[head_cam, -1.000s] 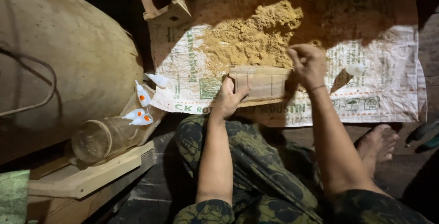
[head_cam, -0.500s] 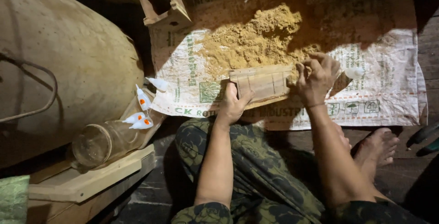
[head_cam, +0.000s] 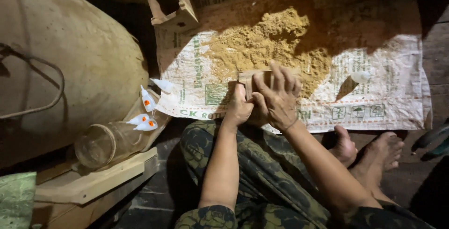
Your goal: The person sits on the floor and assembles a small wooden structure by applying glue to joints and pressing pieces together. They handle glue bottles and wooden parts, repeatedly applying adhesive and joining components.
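Note:
My left hand grips the near left end of a short wooden block that stands on a printed woven sack sheet. My right hand lies over the front of the block, fingers spread across it, covering most of it. Just behind the block is a heap of tan sawdust-like powder spread on the sheet. Both forearms reach forward from my lap, over camouflage-patterned trousers.
A large rounded sack fills the left side. A glass jar lies on a wooden board, with small white and orange nozzle caps beside it. Wooden moulds sit at the top. My bare feet rest at right.
My right hand has moved from the block's right end to the left, over its front next to the left hand. The block now looks turned end-on and shorter in view.

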